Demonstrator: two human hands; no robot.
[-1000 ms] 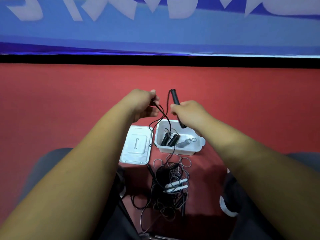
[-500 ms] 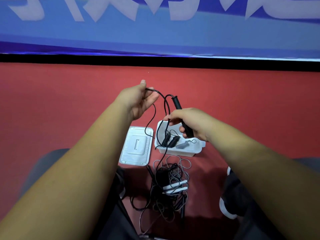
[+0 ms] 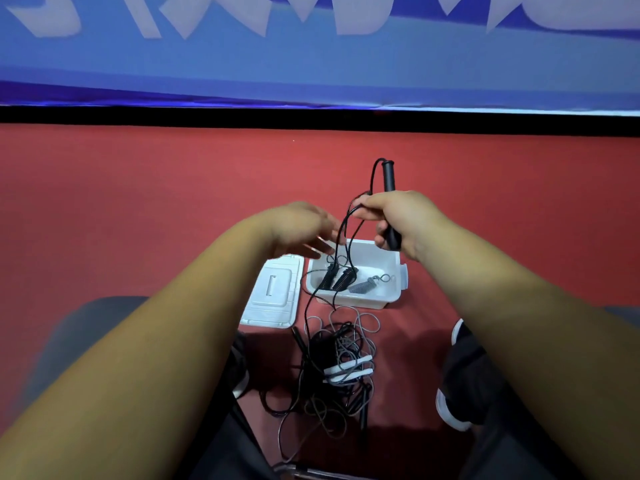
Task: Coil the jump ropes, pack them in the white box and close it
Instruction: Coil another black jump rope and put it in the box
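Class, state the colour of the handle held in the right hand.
The handle is black; head view.

Red floor [image 3: 138,209], blue banner [image 3: 311,67] w/ white letters behind, black shoe [image 3: 462,379] rt side.

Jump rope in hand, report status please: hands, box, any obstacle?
Right hand grips black handle, cord loops gathered. Left hand blurred, fingers straight beside cord. White box open, lid beside it. Tangled ropes on floor before box.

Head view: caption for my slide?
Right hand grips a black jump-rope handle over the open white box; left hand open beside its dangling cord.
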